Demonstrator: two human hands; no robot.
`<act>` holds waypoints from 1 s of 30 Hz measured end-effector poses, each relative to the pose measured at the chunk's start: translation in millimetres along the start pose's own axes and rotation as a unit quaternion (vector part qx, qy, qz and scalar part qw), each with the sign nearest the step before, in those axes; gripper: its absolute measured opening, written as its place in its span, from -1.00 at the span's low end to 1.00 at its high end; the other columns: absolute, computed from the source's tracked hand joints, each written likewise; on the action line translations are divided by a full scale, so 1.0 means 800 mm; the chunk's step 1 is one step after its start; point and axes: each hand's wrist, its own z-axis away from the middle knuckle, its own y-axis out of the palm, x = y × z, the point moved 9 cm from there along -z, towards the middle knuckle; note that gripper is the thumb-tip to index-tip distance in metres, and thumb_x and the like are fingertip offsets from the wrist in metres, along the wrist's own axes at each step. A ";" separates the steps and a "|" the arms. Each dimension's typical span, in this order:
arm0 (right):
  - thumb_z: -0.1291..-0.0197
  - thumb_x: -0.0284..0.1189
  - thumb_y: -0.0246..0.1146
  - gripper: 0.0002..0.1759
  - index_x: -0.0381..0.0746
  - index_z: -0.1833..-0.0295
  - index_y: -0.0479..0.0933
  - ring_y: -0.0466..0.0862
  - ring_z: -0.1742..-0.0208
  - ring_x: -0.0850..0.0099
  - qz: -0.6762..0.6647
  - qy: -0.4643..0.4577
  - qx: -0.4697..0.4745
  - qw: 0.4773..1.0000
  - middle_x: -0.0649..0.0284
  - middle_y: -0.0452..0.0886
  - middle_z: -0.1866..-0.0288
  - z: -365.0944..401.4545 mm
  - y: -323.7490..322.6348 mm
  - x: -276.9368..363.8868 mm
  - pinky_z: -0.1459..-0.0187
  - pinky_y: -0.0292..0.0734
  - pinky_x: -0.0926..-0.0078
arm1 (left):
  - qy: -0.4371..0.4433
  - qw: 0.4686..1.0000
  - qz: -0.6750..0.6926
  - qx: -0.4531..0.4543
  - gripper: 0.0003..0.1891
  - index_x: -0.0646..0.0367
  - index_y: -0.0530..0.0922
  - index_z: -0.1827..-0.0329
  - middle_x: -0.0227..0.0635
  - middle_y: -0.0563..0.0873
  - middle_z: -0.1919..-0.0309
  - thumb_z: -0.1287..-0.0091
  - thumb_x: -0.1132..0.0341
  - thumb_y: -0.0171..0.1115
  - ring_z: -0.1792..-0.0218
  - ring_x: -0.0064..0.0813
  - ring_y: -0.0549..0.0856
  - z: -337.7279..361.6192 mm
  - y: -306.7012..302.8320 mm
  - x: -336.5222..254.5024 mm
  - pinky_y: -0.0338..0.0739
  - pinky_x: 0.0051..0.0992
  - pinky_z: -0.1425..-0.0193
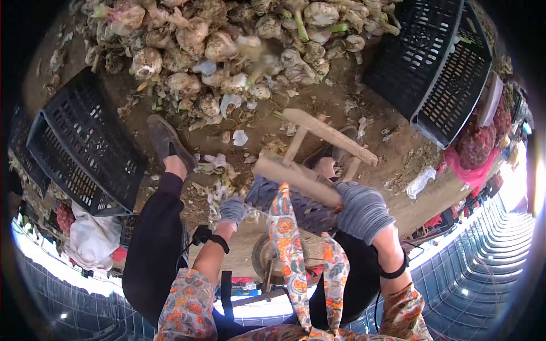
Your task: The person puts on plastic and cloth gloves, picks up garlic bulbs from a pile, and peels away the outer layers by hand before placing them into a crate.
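A small wooden stool (298,181) with a dark woven seat (264,193) is tilted in front of my body, its legs and crossbar pointing away from me. My right hand (364,207), in a grey knitted glove, is wrapped around the right end of the near wooden bar. At the seat's left edge is my left hand (232,210), also gloved, with its fingers curled in and partly hidden. Beyond the stool lies a big heap of garlic bulbs (222,45), muddy and with cut stems.
One black plastic crate (85,145) stands on the left, and another black crate (432,62) leans at the right. Loose skins and a white plastic scrap (421,182) litter the dirt floor. Red net sacks (478,145) lie beyond the right crate. My shoe (169,143) is near the heap.
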 end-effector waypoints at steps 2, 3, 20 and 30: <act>0.11 -0.31 0.26 -0.62 -0.26 0.13 0.50 0.62 0.31 0.05 -0.035 0.028 -0.015 0.999 -0.02 0.59 0.40 -0.002 0.001 -0.023 0.26 0.52 0.18 | -0.014 0.993 0.115 -0.018 -0.42 0.08 0.47 -0.13 -0.11 0.52 -0.12 -0.08 -0.03 0.27 0.05 -0.11 0.61 -0.023 0.022 0.018 0.50 -0.23 -0.03; 0.14 -0.35 0.28 -0.60 -0.27 0.11 0.50 0.61 0.29 0.02 -0.061 0.054 0.002 0.997 -0.04 0.59 0.39 -0.002 0.000 -0.032 0.25 0.51 0.17 | -0.013 0.987 0.157 -0.026 -0.44 0.09 0.47 -0.12 -0.11 0.53 -0.10 -0.09 0.00 0.26 0.06 -0.12 0.61 -0.027 0.030 0.020 0.50 -0.23 -0.02; 0.13 -0.41 0.22 -0.69 -0.24 0.18 0.52 0.61 0.24 0.04 -0.038 -0.083 0.040 0.995 -0.01 0.60 0.30 -0.048 0.080 0.002 0.16 0.51 0.18 | 0.006 0.951 -0.156 -0.267 -0.47 0.01 0.27 -0.32 -0.16 0.48 -0.15 -0.25 0.47 0.04 -0.09 -0.22 0.52 0.039 -0.076 0.006 0.47 -0.32 -0.06; -0.07 -0.27 0.21 -0.70 -0.23 0.16 0.60 0.62 0.11 0.10 -0.099 -0.139 0.192 0.967 0.05 0.64 0.11 -0.086 0.233 0.062 0.11 0.52 0.26 | 0.032 0.885 0.071 -0.458 -0.45 -0.03 0.37 -0.25 -0.05 0.51 -0.02 -0.19 0.07 0.20 0.18 -0.10 0.61 -0.001 -0.279 0.009 0.53 -0.20 0.09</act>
